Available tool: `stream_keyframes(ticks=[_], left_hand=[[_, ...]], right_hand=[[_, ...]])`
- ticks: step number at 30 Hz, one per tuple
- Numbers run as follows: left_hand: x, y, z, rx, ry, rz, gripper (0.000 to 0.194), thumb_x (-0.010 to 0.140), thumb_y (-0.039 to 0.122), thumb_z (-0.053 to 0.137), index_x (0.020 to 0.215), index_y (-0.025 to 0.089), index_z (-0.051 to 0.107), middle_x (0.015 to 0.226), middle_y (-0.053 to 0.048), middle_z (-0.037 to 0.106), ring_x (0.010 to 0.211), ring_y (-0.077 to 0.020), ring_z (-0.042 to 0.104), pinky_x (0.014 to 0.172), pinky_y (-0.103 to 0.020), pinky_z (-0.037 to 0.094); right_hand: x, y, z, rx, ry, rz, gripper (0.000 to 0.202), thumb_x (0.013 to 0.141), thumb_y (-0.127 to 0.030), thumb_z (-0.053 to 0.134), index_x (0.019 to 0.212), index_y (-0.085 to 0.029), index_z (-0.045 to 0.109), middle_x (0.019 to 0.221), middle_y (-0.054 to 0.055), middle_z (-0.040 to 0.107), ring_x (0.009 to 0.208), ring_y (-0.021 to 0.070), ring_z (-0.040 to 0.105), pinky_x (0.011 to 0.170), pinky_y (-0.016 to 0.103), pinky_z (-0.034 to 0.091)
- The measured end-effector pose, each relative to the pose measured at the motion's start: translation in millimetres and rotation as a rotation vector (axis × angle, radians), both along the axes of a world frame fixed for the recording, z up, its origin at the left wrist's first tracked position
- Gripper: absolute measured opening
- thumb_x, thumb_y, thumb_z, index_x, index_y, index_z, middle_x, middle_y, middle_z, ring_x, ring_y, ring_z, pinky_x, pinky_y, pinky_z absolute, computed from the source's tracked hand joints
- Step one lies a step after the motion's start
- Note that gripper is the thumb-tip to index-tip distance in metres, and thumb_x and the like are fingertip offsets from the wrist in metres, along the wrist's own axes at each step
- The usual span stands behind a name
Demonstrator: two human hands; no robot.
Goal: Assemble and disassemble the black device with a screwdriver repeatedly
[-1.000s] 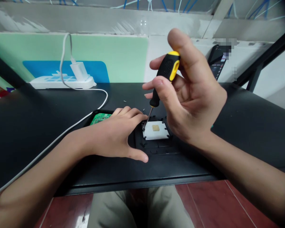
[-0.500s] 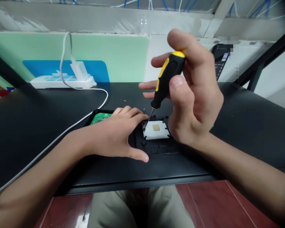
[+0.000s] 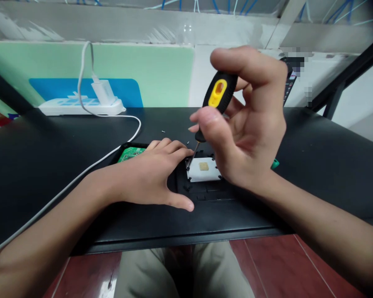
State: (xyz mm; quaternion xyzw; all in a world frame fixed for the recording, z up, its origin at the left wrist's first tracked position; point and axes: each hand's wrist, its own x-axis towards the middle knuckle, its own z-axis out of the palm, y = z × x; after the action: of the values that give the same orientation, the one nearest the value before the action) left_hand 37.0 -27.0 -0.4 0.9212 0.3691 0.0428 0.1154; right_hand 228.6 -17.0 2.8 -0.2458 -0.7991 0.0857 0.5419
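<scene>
**Screwdriver slanting down to the white panel's left edge**

In the head view, the white panel (image 3: 199, 176) lies in a black casing (image 3: 209, 194) near the front edge of the counter (image 3: 326, 178). That edge runs crosswise on the panel's near side, with casing and a dark band of counter between. The widest room for moving is to the panel's right, where the counter stretches on past the right forearm. To the panel's left things sit closer: the left hand (image 3: 152, 178), a green circuit board (image 3: 131, 153) partly covered by it, and, farther left, a white cable (image 3: 80, 82). Beyond the panel, a little left, lie two tiny metal pieces (image 3: 163, 131); a power strip (image 3: 83, 108) stands farther back.

The screwdriver (image 3: 216, 93) has its tip at the panel's left edge, toward the far corner. From there its long axis climbs up and rightward over the panel, the black-and-yellow handle uppermost. What the tip seats in is too small to tell.

The right hand (image 3: 255, 120), above and right of the panel, has its fingers bent around the handle, thumb against its lower part. The left hand lies palm down, fingers almost side by side, thumb spread toward the panel's near side; the forefinger ends just beside the screwdriver's shaft.
</scene>
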Motion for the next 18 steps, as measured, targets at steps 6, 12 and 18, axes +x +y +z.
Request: stream_keyframes(ticks=[6, 12, 18], left_hand=[[0.3, -0.6, -0.1, 0.024, 0.012, 0.007, 0.091, 0.077, 0.073, 0.071, 0.144, 0.017, 0.046, 0.140, -0.015, 0.053, 0.124, -0.0368, 0.049, 0.105, -0.046, 0.038], [0.7, -0.2, -1.0, 0.027, 0.015, 0.008, 0.094, 0.076, 0.072, 0.073, 0.147, 0.018, 0.043, 0.142, -0.015, 0.052, 0.129, -0.0377, 0.046, 0.109, -0.047, 0.035], [0.4, -0.4, 0.2, 0.004, 0.022, 0.016, 0.096, 0.077, 0.071, 0.072, 0.150, 0.017, 0.040, 0.141, -0.015, 0.052, 0.129, -0.0380, 0.046, 0.110, -0.047, 0.033]], right_hand=[[-3.1, 7.7, -6.5, 0.005, 0.167, 0.054, 0.040, 0.102, -0.026, 0.039, 0.139, -0.033, 0.051, 0.140, -0.001, 0.056, 0.119, 0.0176, 0.065, 0.084, 0.027, 0.065], [-2.6, 12.8, -8.5, 0.050, 0.160, -0.051, 0.041, 0.095, -0.034, 0.061, 0.135, -0.036, 0.055, 0.140, 0.000, 0.054, 0.100, 0.0176, 0.068, 0.071, 0.029, 0.064], [-5.4, 10.8, -2.7, 0.189, 0.196, -0.021, 0.029, 0.092, -0.034, 0.063, 0.120, -0.026, 0.061, 0.127, 0.002, 0.061, 0.115, 0.0223, 0.062, 0.064, 0.026, 0.060]])
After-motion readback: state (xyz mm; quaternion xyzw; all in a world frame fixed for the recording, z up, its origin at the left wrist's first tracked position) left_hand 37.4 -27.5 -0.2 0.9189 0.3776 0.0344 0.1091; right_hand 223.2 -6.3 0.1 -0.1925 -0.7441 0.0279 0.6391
